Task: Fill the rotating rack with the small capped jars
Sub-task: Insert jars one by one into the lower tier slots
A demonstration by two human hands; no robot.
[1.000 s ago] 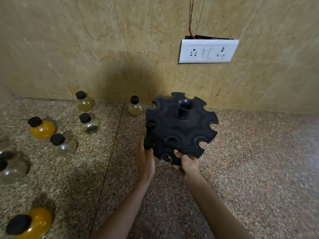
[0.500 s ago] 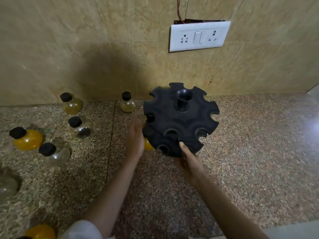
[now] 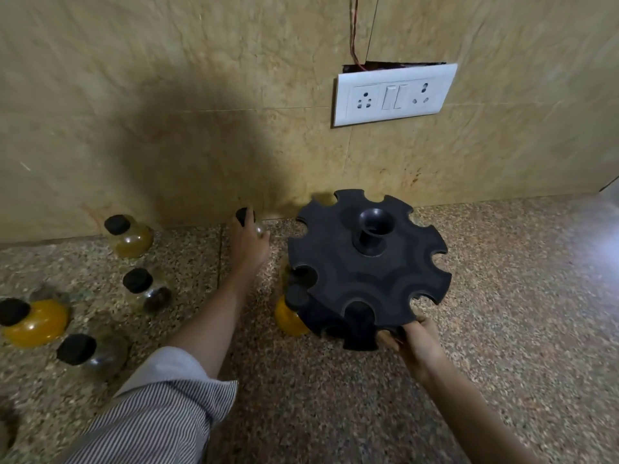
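Rotating rack (image 3: pixel 368 272), black and two-tiered, is set near the back edge of the counter (image 3: pixel 502 296), close to the wall (image 3: pixel 167 95) and below a white switch plate (image 3: pixel 395 95). Its central post (image 3: pixel 371 229) is held about upright, the open mouth turned up, and the notched slots face outward all round the rim. On the rack's left side a yellow jar (image 3: pixel 289 318) is seated in the lower tier, cap up and body hanging below the slot.

The near rim of the lower tier is gripped by the right hand (image 3: pixel 415 343), fingers curled under it. The left hand (image 3: pixel 248 242), at the end of a striped sleeve (image 3: pixel 160 413), is wrapped over the back jar (image 3: pixel 259 229), which stands just beside the wall and left of the rack; only the black cap and a sliver of glass are seen past the fingers.

Further left on the counter, four jars are stood upright, caps up and apart from one another: an amber jar (image 3: pixel 130 237) by the wall, a dark-filled jar (image 3: pixel 150 293), an orange jar (image 3: pixel 33 323) and a clear jar (image 3: pixel 93 353).
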